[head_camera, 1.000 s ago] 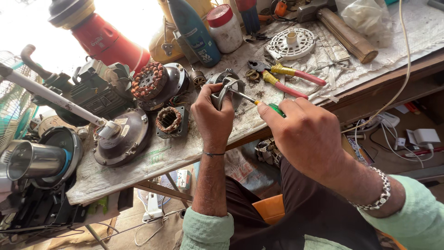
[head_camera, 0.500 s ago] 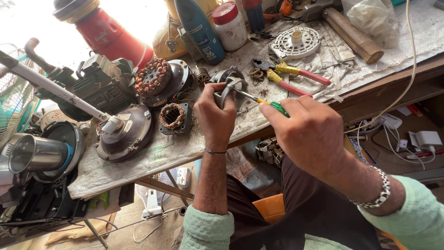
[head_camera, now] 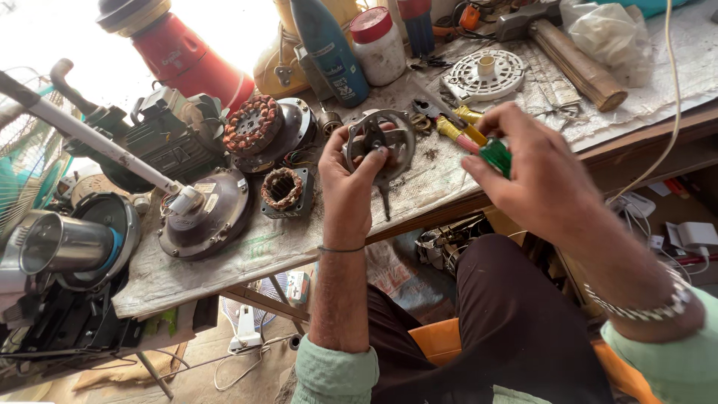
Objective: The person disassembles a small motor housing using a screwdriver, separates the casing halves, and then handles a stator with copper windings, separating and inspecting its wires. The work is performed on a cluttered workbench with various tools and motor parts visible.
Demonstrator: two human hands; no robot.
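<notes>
Grey metal bracket, round with holes, held up over the bench edge. Gripped tight in the left hand, thumb on one side, fingers on the other. Green-handled screwdriver pinched in the right hand, just right of the bracket; its tip perhaps hidden behind the fingers, hard to tell. Pliers with yellow and red grips flat on the bench, just behind both hands. White round cover farther back, near a wooden mallet. Copper coil left of the bracket, close by. Round rotor with copper windings behind that coil. Dark dome cover farther left. Blue bottle and red-capped jar standing at the back.
</notes>
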